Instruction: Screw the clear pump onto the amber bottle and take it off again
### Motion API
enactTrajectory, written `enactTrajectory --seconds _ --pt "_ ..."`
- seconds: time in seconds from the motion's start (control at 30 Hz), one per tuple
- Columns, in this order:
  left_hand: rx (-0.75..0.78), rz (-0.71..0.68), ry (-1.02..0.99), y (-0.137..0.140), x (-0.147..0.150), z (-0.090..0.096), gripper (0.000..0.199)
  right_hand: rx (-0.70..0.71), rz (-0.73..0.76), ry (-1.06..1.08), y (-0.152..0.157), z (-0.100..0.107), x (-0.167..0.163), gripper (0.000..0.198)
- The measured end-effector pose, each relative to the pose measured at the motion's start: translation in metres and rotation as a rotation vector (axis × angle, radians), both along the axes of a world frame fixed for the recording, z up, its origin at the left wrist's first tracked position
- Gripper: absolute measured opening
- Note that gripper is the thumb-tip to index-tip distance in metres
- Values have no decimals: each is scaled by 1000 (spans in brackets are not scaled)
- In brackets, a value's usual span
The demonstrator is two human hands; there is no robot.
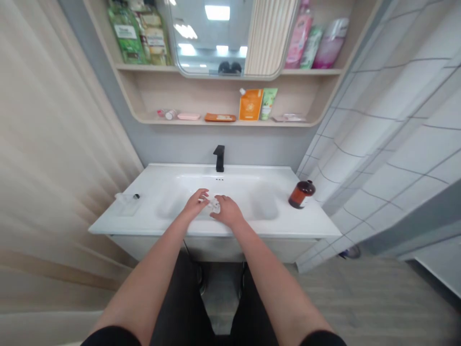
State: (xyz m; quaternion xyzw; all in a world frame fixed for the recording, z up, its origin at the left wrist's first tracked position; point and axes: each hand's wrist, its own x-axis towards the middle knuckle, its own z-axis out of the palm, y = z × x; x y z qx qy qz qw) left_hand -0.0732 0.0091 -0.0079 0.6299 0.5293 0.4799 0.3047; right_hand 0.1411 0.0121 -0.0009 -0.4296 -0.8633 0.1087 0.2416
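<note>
Over the white sink basin (169, 204) both hands are close together. My right hand (229, 211) is closed around a small clear object (215, 205), possibly plastic, with dark specks; its exact kind is too small to tell. My left hand (195, 204) is beside it on the left, fingers curled and thumb near the clear object's left edge. Whatever sits between those left fingers is too small to make out. Behind the hands a black faucet (219, 158) stands at the back of the basin.
A brown bottle (301, 194) stands on the counter's right side. On the left lies a clear item with a black tip (127, 197). Above, a mirrored shelf unit (223, 77) holds bottles, an orange pouch (251, 105) and a green tube (268, 103). A curtain (61, 144) hangs left.
</note>
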Motion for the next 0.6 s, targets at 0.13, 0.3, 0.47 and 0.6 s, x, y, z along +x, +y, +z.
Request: enactTrajectory --seconds 0.13,0.3,0.47,0.6 --pt "-22 3 87 0 1 -3 35 2 -13 3 1 -1 0 70" --pt "65 -58 41 -2 2 -3 57 -9 -10 15 3 -4 0 72" --pt "-8 20 192 0 3 -2 24 -2 -7 -3 2 -2 0 68" --pt "60 -39 83 0 2 -2 51 -15 -19 8 1 0 0 72"
